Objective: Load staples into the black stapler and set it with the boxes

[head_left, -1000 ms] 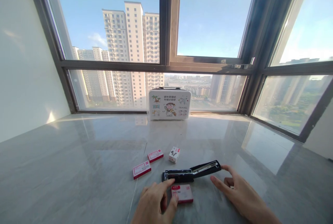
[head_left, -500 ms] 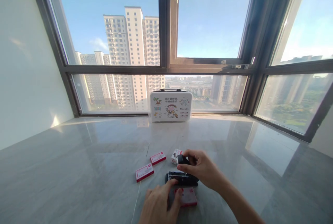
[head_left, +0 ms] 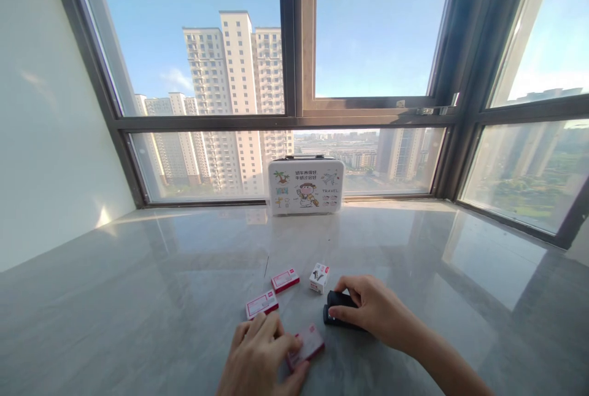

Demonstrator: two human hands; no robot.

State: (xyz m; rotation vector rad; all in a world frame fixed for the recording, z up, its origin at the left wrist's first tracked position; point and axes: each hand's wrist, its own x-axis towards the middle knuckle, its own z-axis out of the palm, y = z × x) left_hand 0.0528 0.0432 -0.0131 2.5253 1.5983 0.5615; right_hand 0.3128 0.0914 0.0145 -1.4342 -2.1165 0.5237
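Observation:
My right hand (head_left: 370, 310) is closed around a black stapler (head_left: 340, 311), which lies on the grey stone sill with its top arm down. To its left, my left hand (head_left: 262, 347) has its thumb and fingers on the near end of a flat red-and-white box (head_left: 309, 344), lying at a slant. A second red-and-white box (head_left: 261, 305) sits just beyond my left fingers, and a third such box (head_left: 285, 280) lies behind that one. Beyond the stapler stands a small white box (head_left: 319, 277) with a dark clip-like picture on it.
A white carry case (head_left: 306, 188) with a cartoon print and dark handle stands upright against the window at the back. The glossy grey sill (head_left: 138, 304) spreads out on both sides. A white wall (head_left: 55, 138) rises on the left, with dark window frames behind.
The stapler's raised top arm has come down, with my right hand still on it. My left hand has left the stapler and moved left; the near box has shifted left and turned.

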